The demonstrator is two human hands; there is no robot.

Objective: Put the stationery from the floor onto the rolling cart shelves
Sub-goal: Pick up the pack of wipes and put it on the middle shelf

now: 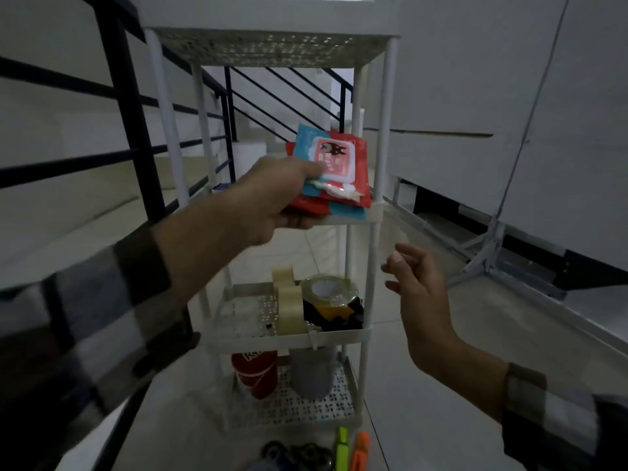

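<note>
Centre frame: left hand (272, 198) is gripping red-and-blue packets (334, 175), thumb on top, holding them over the front edge of the cart (373, 215)'s second shelf, the white corner posts standing close on either side. Right hand (418, 300) is hanging empty right of the cart, fingers loosely spread, with open tiled floor (441, 419) around it. Tape rolls (326, 300) are crowding the shelf below, a red cup (255, 372) is sitting on the lowest, and highlighters (351, 448) are lying on the floor at bottom centre; black railing (129, 113) is closing the left side.
</note>
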